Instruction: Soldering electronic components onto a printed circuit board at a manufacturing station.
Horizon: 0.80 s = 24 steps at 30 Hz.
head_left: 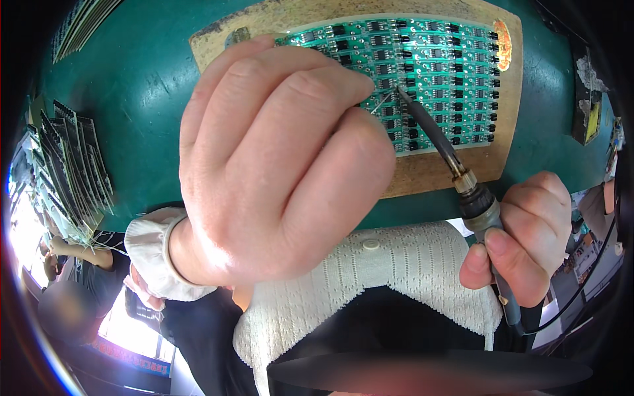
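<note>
A panel of green circuit boards [475, 99], with rows of small black components, lies flat on a wooden board [456, 170]. My left hand [264, 158] hovers over the panel's left part, thumb and forefinger pinched on a thin silvery solder wire [382, 104]. Its knuckles hide that side of the panel. In my right hand [531, 231], near the table's front edge, is the handle of a soldering iron [432, 132]. The iron slants up and left, its tip at a component row, close by the wire's end. Whether tip and wire touch is too small to tell.
Stacked circuit panels [72, 158] stand at the left of the green table [145, 86], with another stack [82, 26] at the far left corner. A dark box-like holder [584, 99] is at the right. The iron's black cable [591, 280] trails right. Another person's arm [86, 253] shows lower left.
</note>
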Motion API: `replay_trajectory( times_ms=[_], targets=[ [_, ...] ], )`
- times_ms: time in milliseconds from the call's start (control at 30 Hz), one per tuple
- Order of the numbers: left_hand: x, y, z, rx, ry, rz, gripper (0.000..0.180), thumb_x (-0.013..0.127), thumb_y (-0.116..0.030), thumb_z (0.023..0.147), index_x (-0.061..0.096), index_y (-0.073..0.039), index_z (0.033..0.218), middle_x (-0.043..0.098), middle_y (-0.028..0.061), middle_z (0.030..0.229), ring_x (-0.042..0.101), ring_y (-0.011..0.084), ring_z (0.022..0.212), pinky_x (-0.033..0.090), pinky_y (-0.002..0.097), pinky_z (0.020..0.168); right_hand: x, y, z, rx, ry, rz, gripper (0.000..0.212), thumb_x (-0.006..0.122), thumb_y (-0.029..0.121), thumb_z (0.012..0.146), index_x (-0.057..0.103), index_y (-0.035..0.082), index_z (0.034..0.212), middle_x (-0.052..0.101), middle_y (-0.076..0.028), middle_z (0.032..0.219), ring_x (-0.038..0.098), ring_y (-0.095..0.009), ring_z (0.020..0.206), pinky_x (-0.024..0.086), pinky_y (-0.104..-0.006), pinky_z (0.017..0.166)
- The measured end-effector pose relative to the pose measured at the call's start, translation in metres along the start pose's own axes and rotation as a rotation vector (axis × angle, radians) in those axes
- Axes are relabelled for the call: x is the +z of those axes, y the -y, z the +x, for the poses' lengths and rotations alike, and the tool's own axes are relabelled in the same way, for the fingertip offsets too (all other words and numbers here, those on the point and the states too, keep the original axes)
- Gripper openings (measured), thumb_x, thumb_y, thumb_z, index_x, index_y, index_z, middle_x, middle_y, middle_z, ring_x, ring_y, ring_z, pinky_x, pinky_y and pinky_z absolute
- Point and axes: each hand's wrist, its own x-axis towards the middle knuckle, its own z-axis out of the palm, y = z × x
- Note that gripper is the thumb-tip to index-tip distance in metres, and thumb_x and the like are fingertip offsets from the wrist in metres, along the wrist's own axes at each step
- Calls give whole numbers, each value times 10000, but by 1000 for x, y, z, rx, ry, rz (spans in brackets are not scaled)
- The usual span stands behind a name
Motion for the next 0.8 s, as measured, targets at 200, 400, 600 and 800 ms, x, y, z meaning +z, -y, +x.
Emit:
replay_trajectory(
  times_ms=[200, 400, 600, 800],
  targets=[
    [-2, 1, -2, 2, 3, -11, 215, 708, 55, 694, 587, 24, 868, 684, 181, 937, 659, 348, 828, 527, 459, 755, -4, 2, -2, -24, -16, 3, 244, 585, 177, 918, 471, 13, 1058, 478, -99, 728, 425, -188, 517, 307, -326, 416],
    [-1, 2, -1, 14, 23, -10, 217, 708, 54, 693, 589, 24, 872, 683, 184, 941, 657, 349, 833, 530, 450, 749, -3, 1, -2, -18, 24, -9, 260, 590, 185, 916, 472, 13, 1072, 472, -93, 715, 425, -190, 515, 309, -322, 414],
    [-1, 1, -1, 4, 22, -9, 224, 707, 63, 687, 588, 27, 874, 682, 187, 940, 657, 350, 833, 531, 448, 743, -3, 3, 0, -6, 59, -23, 259, 591, 179, 914, 472, 14, 1075, 469, -93, 716, 423, -192, 513, 318, -325, 411],
    [-2, 1, -1, 0, 17, -19, 227, 710, 59, 685, 586, 30, 873, 680, 193, 943, 656, 354, 832, 533, 449, 738, -7, 5, -3, -33, 34, -25, 232, 579, 159, 913, 482, 10, 1061, 472, -101, 753, 423, -189, 516, 358, -329, 408]
  ],
)
